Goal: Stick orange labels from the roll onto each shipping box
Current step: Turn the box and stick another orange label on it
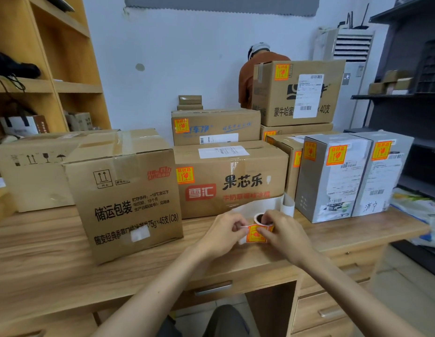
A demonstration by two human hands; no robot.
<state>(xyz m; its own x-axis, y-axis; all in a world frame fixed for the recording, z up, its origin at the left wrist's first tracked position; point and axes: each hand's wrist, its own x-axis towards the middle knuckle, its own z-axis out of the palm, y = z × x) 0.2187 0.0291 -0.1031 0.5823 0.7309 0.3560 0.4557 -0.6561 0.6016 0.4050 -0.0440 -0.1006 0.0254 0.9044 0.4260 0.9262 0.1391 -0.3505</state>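
Note:
Over the desk's front middle, my right hand [282,231] holds a small label roll [260,218]. An orange label [255,235] hangs from the roll, and my left hand [226,231] pinches its white backing edge. A brown box [124,193] with black print stands at the left front; no orange label shows on its visible faces. Behind it lies another plain brown box [34,166]. The wide brown box [231,176], the boxes stacked behind it [216,125] [299,91] and two grey boxes [333,176] [381,171] each carry an orange label.
A strip of white backing paper [265,205] trails behind the roll. Wooden shelves [53,69] stand at the left, dark shelving [411,98] at the right. A person in an orange shirt [248,76] bends behind the stacked boxes. The wooden desk [41,251] has drawers below.

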